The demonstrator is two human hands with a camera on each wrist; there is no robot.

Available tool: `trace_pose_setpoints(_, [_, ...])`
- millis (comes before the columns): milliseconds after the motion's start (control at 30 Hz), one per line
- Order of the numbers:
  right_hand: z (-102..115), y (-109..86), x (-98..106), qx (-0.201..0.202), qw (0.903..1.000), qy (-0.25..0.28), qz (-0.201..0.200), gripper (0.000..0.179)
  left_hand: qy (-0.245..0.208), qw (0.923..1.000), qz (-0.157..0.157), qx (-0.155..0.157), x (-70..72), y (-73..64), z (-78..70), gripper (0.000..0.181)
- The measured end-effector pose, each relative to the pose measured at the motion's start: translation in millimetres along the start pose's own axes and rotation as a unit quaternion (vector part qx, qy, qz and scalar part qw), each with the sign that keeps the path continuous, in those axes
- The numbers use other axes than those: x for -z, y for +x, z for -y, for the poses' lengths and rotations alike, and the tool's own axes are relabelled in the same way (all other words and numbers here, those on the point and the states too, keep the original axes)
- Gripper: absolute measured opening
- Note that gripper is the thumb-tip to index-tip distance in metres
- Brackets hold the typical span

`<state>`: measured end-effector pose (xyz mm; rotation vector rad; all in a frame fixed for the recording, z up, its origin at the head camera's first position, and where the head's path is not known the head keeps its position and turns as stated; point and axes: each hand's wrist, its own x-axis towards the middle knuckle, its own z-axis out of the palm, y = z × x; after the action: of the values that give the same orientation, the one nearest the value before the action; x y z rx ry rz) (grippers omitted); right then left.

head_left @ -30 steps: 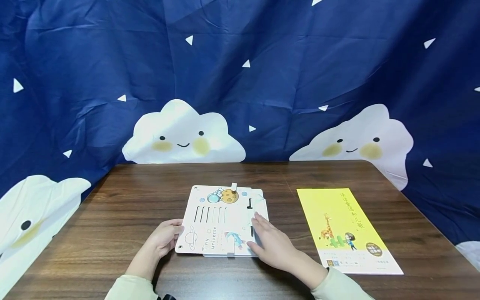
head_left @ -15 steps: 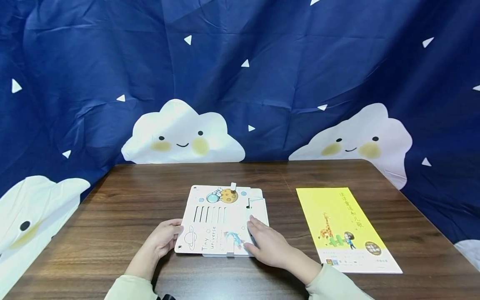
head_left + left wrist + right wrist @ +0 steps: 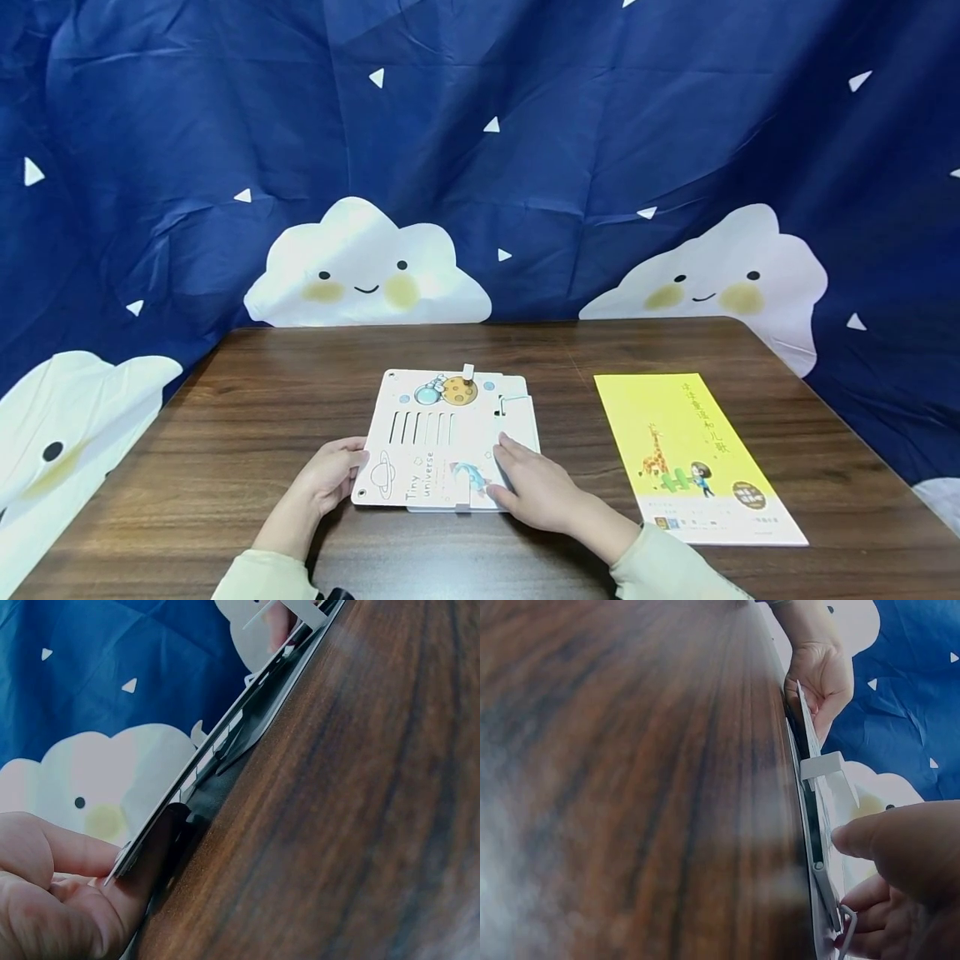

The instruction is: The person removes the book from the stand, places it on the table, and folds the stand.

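A white folding book stand [image 3: 416, 433] printed with an astronaut, planets and "Tiny universe" lies on the table, its slotted panel raised at an angle over the base in the left wrist view. My left hand [image 3: 330, 477] pinches the panel's left edge, thumb on top and fingers beneath. Across the lower right part of the stand rests my right hand [image 3: 536, 487], fingers extended over the surface. In the right wrist view its thumb [image 3: 859, 836] lies at the panel face, with the other fingers near a bent wire piece [image 3: 847, 930]. A white clip [image 3: 825, 765] juts from the lower edge.
To the right, a yellow book [image 3: 675, 450] with a giraffe and a child on its cover lies on the dark wooden table [image 3: 300, 375]. Behind the table hangs a blue curtain [image 3: 540, 167] with smiling clouds.
My right hand has shifted slightly left over the stand, and a thin wire now crosses the upper right slot. My left hand keeps its hold.
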<state>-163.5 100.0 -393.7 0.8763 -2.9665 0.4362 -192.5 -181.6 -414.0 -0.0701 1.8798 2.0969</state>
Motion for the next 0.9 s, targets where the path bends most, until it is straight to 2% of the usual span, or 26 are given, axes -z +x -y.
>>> trace_pose_setpoints(167, [1.6, 1.2, -0.1, -0.005, 0.9997, -0.014, -0.018, 0.062, -0.001, 1.0, 0.001, 0.001, -0.3, 0.9, 0.2, 0.033])
trace_pose_setpoints(367, [7.1, 5.2, -3.8, -0.006, 0.9981, -0.051, -0.034, 0.086, -0.002, 1.0, 0.003, 0.0, 0.8, 0.3, 0.8, 0.033])
trace_pose_setpoints(467, [10.4, 6.4, -3.3, -0.017, 0.9976, -0.058, -0.032, 0.093, 0.001, 1.0, -0.001, 0.001, 0.5, 0.8, 0.3, 0.033])
trace_pose_setpoints(567, [12.6, 5.8, -1.7, -0.017, 0.9975, -0.061, -0.031, 0.092, 0.002, 1.0, 0.003, 0.001, 0.2, 0.5, 0.0, 0.033])
trace_pose_setpoints(700, [16.4, 3.5, 0.2, 0.012, 0.9975, -0.054, -0.043, 0.088, -0.005, 0.9999, 0.014, -0.002, 0.8, -0.5, 0.5, 0.034])
trace_pose_setpoints(900, [27.0, 1.9, 2.3, 0.046, 0.9977, -0.02, -0.047, 0.084, -0.007, 0.9999, 0.012, 0.001, 0.8, -0.4, -0.2, 0.034])
